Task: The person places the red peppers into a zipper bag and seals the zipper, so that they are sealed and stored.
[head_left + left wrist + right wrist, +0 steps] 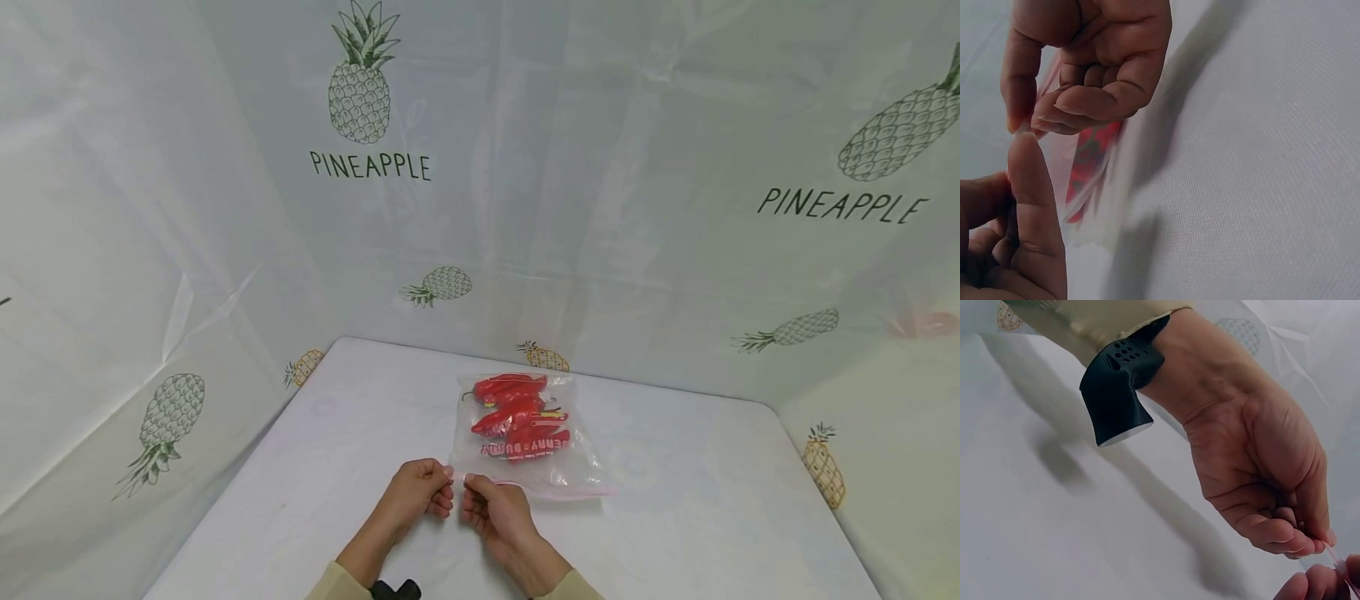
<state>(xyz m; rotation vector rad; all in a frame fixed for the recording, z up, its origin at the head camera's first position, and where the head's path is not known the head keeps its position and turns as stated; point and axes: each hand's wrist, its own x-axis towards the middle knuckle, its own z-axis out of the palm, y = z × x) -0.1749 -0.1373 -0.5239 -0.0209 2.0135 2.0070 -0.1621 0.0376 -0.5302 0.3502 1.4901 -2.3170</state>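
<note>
A clear zip bag with several red peppers inside lies on the white table. Along its near edge runs a pink zip strip. My left hand pinches the strip's left end between thumb and forefinger. Just to the right, my right hand pinches the same strip, its other fingers curled below. In the right wrist view, a small pale piece on the strip sits at the right hand's fingertips. The fingertips of both hands are close together in the left wrist view, with red peppers behind.
The white table extends around the bag on both sides. Behind it and at the left hang pale curtains printed with pineapples. A black wrist mount sits on the left wrist, at the end of a beige sleeve.
</note>
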